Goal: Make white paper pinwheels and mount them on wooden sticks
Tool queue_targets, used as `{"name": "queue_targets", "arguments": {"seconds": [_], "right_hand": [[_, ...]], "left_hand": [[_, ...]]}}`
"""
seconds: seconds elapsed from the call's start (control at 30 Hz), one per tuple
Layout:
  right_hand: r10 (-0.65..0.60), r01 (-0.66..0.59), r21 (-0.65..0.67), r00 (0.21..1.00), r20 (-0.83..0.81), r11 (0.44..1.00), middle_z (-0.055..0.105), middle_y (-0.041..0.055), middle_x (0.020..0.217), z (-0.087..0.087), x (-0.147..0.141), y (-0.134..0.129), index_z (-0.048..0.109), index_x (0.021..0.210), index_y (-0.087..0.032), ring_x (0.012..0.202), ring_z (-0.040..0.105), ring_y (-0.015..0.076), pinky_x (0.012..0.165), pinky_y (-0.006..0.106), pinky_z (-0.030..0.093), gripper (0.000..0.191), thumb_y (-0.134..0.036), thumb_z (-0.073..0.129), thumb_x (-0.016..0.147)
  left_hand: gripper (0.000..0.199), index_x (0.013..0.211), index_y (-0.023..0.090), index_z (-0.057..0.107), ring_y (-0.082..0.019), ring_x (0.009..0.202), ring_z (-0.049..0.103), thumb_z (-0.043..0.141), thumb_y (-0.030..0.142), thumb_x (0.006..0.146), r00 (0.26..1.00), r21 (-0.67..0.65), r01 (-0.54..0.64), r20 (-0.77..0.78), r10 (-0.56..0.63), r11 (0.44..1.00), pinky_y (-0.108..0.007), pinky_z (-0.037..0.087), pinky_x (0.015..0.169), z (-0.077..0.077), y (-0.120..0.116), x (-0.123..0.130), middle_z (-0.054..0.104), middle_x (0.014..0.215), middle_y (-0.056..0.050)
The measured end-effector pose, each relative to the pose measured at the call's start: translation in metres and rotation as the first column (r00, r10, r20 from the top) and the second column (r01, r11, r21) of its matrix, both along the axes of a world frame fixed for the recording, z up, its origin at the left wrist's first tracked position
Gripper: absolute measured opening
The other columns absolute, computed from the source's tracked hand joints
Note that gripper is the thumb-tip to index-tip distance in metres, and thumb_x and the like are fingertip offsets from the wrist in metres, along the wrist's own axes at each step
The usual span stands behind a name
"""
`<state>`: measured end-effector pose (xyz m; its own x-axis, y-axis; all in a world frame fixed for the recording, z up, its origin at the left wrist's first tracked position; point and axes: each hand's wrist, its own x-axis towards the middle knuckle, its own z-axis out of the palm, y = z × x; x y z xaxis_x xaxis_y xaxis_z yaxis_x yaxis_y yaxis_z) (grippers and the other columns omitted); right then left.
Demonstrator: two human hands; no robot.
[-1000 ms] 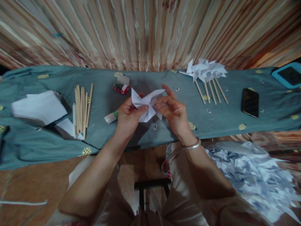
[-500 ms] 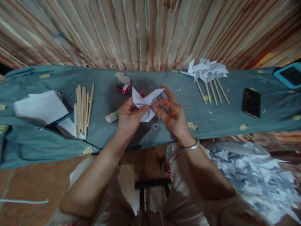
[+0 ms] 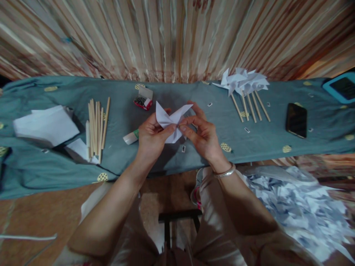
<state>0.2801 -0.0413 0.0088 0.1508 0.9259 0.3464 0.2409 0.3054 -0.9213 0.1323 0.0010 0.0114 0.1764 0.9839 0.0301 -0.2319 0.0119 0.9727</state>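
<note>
A folded white paper pinwheel (image 3: 172, 119) is held above the table between both hands. My left hand (image 3: 153, 137) is closed on its left side, with the thumb pressed near the centre. My right hand (image 3: 203, 139) pinches at the middle with thumb and forefinger, its other fingers behind the paper. A small dark spot shows at that pinch, too small to name. Just left of my left hand lies a white and green glue stick (image 3: 131, 137), partly covered. Behind it stands a small red open box (image 3: 143, 102) of metal pins.
Wooden sticks (image 3: 95, 129) and white paper sheets (image 3: 47, 125) lie on the left of the green tablecloth (image 3: 122, 111). Finished pinwheels (image 3: 246, 83) on sticks, a phone (image 3: 296, 120) and a blue-framed device (image 3: 342, 88) are on the right. A bag of folded paper (image 3: 302, 203) sits below.
Both hands keep their hold on the pinwheel, almost still. The view has shifted very slightly, and the things on the table stay where they were.
</note>
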Motion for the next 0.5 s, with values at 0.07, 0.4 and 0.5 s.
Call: {"name": "queue_targets", "arguments": {"seconds": [0.07, 0.4, 0.5], "right_hand": [[0.008, -0.008, -0.018, 1.0, -0.005, 1.0, 0.052, 0.0044, 0.146, -0.0007, 0.0005, 0.0, 0.071, 0.084, -0.025, 0.149, 0.032, 0.0249, 0.122, 0.044, 0.025, 0.01, -0.034, 0.071, 0.085], [0.01, -0.011, -0.077, 1.0, -0.017, 0.997, 0.061, 0.0038, 0.133, -0.0012, -0.0018, -0.001, 0.069, 0.081, -0.027, 0.144, 0.038, 0.0238, 0.122, 0.045, 0.022, 0.014, -0.04, 0.071, 0.084], [0.025, -0.028, -0.093, 0.999, -0.026, 0.995, 0.062, 0.0043, 0.13, -0.0024, -0.0025, -0.0006, 0.068, 0.08, -0.026, 0.144, 0.038, 0.0236, 0.122, 0.044, 0.023, 0.013, -0.038, 0.071, 0.083]], "left_hand": [[0.042, 0.102, 0.018, 0.069, -0.016, 0.072, 0.067, 0.081, 0.025, 0.062, 1.0, 0.014, 0.006, -0.021, -0.006, 1.0, -0.028, 0.054, 0.067, -0.0002, 0.0003, -0.0007, 0.072, 0.081, 0.001], [0.043, 0.107, 0.018, 0.068, -0.014, 0.071, 0.066, 0.078, 0.021, 0.065, 0.992, 0.088, 0.022, -0.126, -0.011, 0.996, -0.027, 0.055, 0.071, 0.0005, -0.0015, -0.0046, 0.07, 0.079, 0.002], [0.043, 0.106, 0.018, 0.069, -0.014, 0.07, 0.065, 0.078, 0.021, 0.065, 0.992, 0.09, 0.028, -0.127, -0.016, 0.996, -0.026, 0.055, 0.07, 0.0002, -0.0015, -0.0068, 0.07, 0.08, 0.002]]}}
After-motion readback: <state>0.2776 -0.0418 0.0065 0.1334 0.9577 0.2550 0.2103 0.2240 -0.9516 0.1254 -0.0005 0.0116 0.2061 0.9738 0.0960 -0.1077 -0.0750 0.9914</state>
